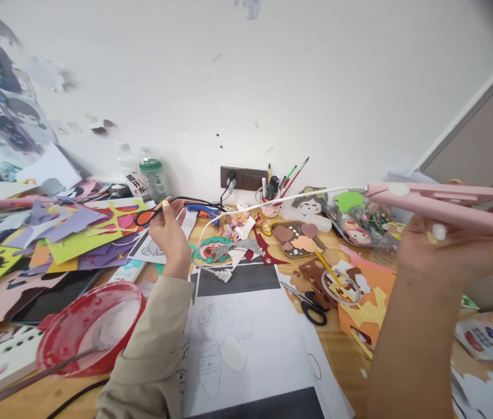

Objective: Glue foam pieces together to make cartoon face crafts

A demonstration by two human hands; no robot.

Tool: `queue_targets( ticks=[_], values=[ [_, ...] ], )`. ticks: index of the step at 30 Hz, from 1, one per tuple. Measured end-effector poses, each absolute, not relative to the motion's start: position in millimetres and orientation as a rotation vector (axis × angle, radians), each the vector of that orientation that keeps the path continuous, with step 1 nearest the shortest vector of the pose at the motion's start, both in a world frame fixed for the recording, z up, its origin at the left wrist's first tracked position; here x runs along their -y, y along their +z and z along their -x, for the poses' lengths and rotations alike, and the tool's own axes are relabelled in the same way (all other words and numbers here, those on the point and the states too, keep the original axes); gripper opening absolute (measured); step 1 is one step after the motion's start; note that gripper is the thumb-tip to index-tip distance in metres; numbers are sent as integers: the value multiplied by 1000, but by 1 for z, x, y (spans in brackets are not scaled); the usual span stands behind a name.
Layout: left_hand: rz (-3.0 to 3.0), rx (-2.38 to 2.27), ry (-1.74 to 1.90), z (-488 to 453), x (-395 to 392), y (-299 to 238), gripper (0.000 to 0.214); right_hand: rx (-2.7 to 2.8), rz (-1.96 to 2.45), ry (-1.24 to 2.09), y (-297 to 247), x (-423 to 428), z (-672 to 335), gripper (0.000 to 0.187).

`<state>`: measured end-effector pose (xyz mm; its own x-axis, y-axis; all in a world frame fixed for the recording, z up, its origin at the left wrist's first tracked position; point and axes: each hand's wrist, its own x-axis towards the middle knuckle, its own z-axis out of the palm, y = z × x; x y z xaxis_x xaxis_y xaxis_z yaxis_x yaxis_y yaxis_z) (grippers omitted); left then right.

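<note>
My right hand (442, 247) is raised close to the camera and closed round a long pink corded tool (442, 203), which lies level above the desk. Its white cord (272, 203) runs left toward the wall socket (243, 178). My left hand (168, 230), in a beige sleeve, reaches forward and pinches a thin black cable (185, 201) above the coloured paper. A blue glue gun (202, 209) lies just past that hand.
A red bowl (91, 326) sits at the near left on the wooden desk (342, 349). White sheets with sketches (237, 337) lie in front. Black scissors (311, 308), a pen pot (270, 198), bottles (152, 177) and heaps of cut coloured paper (75, 233) crowd the desk.
</note>
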<state>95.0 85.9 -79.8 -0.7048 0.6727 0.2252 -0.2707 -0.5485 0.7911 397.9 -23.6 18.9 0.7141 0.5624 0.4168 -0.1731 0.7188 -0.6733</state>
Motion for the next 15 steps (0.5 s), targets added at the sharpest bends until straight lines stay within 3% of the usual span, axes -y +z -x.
queue_targets(
  ticks=[4,10,15],
  values=[
    [-821,-1055,2098,-99,-81,-76,30,908,435,398,16,16,-382,9],
    [-970,-1090,1853,-104,-77,-71,18,1040,659,515,14,6,-356,24],
    [-1065,-957,1821,-107,-71,-63,21,1261,671,621,13,14,-348,33]
  ],
)
